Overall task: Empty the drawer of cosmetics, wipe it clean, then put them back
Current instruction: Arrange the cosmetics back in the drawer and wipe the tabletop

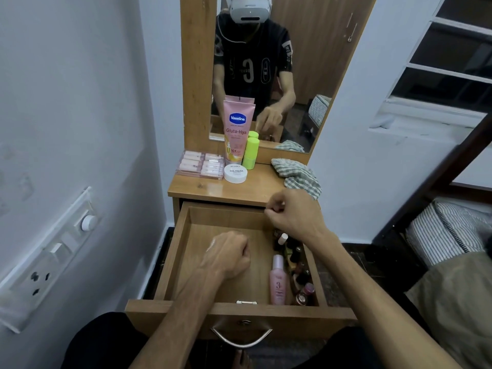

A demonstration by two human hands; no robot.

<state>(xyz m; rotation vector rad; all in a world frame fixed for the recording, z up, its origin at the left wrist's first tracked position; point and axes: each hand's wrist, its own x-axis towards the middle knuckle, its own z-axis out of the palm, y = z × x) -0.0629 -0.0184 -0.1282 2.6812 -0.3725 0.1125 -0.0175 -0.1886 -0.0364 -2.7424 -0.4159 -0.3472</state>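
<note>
The wooden drawer [171, 262] is pulled out below me. My left hand [229, 255] is a closed fist resting low inside it, over the bare left part of the floor. My right hand [290, 213] hovers with fingers curled shut above the drawer's back right corner; I see nothing in it. A pink bottle [278, 280] lies along the right side, next to several small nail polish bottles [295, 253]. On the dresser top stand a pink Vaseline tube [237, 129], a green bottle [250, 153], a white nail polish remover jar [235, 173] and a clear box of pink sticks [199, 165].
A checked cloth [299, 174] lies crumpled on the right of the dresser top [213, 191]. A mirror [306, 62] rises behind it. A wall with a switch panel [53, 251] is close on the left. A bed with a striped pillow [447, 230] is on the right.
</note>
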